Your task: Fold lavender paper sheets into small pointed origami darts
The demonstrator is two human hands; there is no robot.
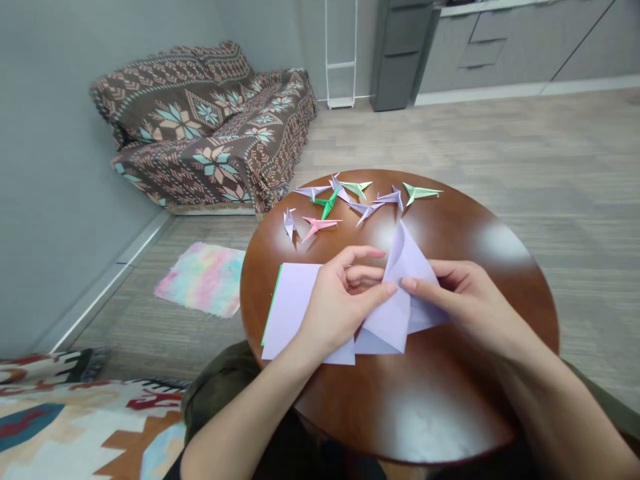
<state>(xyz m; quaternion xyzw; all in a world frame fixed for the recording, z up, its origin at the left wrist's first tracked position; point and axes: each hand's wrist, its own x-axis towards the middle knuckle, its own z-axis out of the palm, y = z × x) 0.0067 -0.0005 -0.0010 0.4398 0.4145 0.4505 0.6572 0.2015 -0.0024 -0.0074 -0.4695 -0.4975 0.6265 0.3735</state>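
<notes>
A partly folded lilac sheet is held between both hands over the round brown table, its pointed flap standing up. My left hand pinches the sheet's left side with thumb and fingers. On the right side, my right hand grips it, thumb in front and fingers hidden behind. The two thumb tips nearly meet at the middle of the paper. Beneath my left wrist lies a stack of lilac sheets with a green edge showing at its left.
Several folded paper figures lie along the table's far side, among them a pink one, a dark green one and a light green one. Beyond are a patterned sofa and a pastel rug.
</notes>
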